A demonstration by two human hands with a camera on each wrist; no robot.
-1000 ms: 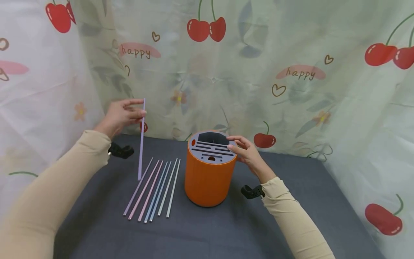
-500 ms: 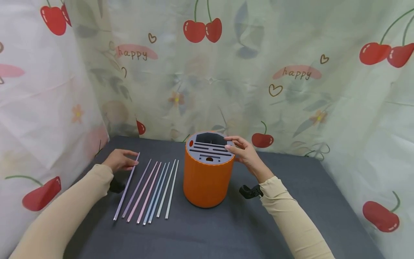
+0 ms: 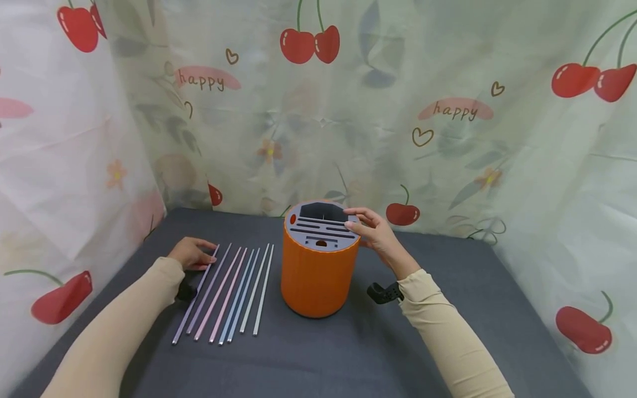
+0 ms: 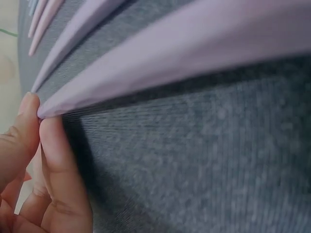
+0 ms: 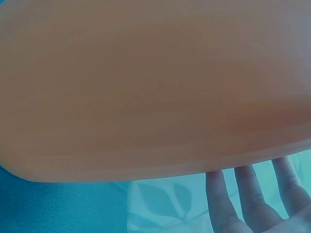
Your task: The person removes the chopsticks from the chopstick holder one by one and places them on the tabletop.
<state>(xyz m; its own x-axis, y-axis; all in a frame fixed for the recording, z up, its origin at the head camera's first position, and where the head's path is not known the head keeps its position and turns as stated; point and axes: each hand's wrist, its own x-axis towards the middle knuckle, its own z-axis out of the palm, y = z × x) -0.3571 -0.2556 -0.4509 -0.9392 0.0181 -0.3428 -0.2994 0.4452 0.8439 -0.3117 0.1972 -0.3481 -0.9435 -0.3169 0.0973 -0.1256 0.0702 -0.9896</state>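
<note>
My left hand (image 3: 190, 254) pinches the far end of a purple chopstick (image 3: 185, 318), which lies along the dark cloth. Thumb and finger meet at its tip in the left wrist view. To its right lie a second purple chopstick (image 3: 209, 288), two pink chopsticks (image 3: 228, 296), two blue chopsticks (image 3: 244, 296) and two pale chopsticks (image 3: 264, 290), roughly side by side. My right hand (image 3: 380, 240) rests on the right rim of an upright orange utensil holder (image 3: 318, 282). Thumb and index finger touch its slotted grey top (image 3: 325, 228); other fingers (image 5: 217, 189) touch the side.
Dark grey cloth (image 3: 448, 309) covers the table. A printed curtain (image 3: 348, 138) with cherries hangs close behind and along both sides. Black wrist straps (image 3: 385, 293) sit below both hands.
My left hand has brought the upright purple chopstick down onto the cloth, left of the row, then shifted slightly rightward. My right hand stays at the holder.
</note>
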